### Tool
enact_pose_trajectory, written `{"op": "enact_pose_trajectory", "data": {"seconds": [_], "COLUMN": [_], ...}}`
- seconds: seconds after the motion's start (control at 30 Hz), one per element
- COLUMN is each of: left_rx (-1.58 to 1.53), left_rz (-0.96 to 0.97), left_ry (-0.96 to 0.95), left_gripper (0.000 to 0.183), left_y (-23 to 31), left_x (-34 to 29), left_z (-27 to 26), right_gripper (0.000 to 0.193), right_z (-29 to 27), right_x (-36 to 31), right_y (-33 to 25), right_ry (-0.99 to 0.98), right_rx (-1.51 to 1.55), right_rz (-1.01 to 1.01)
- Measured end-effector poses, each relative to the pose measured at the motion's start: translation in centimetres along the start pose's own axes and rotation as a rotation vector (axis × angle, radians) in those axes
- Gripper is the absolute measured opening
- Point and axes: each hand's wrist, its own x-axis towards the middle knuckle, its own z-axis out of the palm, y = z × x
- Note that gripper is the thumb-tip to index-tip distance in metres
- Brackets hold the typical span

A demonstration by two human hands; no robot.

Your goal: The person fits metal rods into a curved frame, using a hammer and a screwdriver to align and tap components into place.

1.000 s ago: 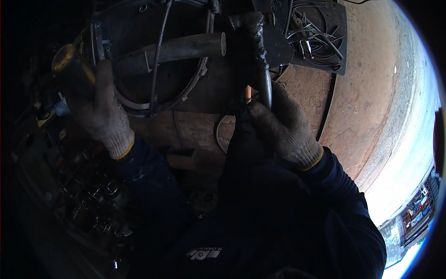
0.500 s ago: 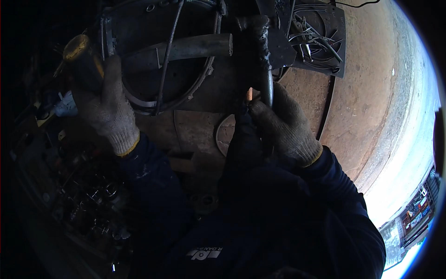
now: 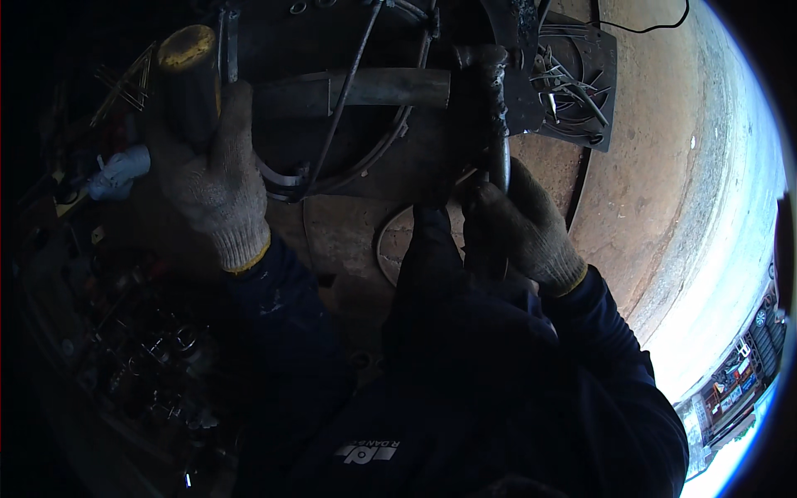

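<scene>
My left hand [image 3: 217, 178], in a pale knitted glove, is closed about a dark cylinder [image 3: 193, 87] with a worn yellow end. Its forefinger points forward along the cylinder's side, and its other fingers are mostly lost in shadow. Between the gloved thumb and fingers of my right hand [image 3: 527, 224] is the lower end of a bare steel rod [image 3: 502, 141]. Rough, weld-like lumps run up this rod to a dark crosspiece [image 3: 481, 56]. A grey metal pipe [image 3: 390, 89] lies ahead, between my hands, across a round steel hoop [image 3: 378, 170].
Scrap wire and thin rods lie on a dark plate [image 3: 573, 91] at the far right. A pale crumpled bundle [image 3: 120, 173] sits left of my left hand. Shiny metal parts [image 3: 166, 357] fill the dark lower left. Brown floor [image 3: 639, 166] stretches along the right.
My left hand has moved forward and slightly right with the cylinder. The whole scene has shifted right in view. A copper-coloured tip by my right thumb no longer shows brightly.
</scene>
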Motion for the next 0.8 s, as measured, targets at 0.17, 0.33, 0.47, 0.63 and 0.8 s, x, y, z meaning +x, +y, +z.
{"op": "enact_pose_trajectory", "data": {"seconds": [0.17, 0.33, 0.47, 0.63, 0.8], "left_rx": [0.099, 0.165, 0.170, 0.143, 0.171], "left_rz": [-0.079, 0.015, 0.050, 0.223, 0.195], "left_ry": [-0.048, -0.060, -0.096, -0.060, -0.035], "left_gripper": [0.047, 0.051, 0.054, 0.048, 0.042], "left_y": [0.7, 0.7, -0.2, -0.8, -0.9], "left_x": [-0.8, -0.7, -0.8, -0.3, -0.4], "left_z": [-0.1, 0.1, -0.3, -0.3, -0.5], "right_gripper": [0.044, 0.043, 0.043, 0.038, 0.045], "right_z": [0.1, 0.8, 1.3, 2.8, 3.5], "right_x": [-0.2, 0.1, 0.1, 0.5, 0.7], "right_y": [0.4, 0.5, 0.9, 0.7, 0.7], "right_ry": [0.107, 0.180, 0.211, 0.275, 0.302], "right_rx": [-0.049, -0.094, -0.071, -0.068, -0.084], "right_rz": [0.031, 0.057, 0.062, 0.110, 0.113]}}
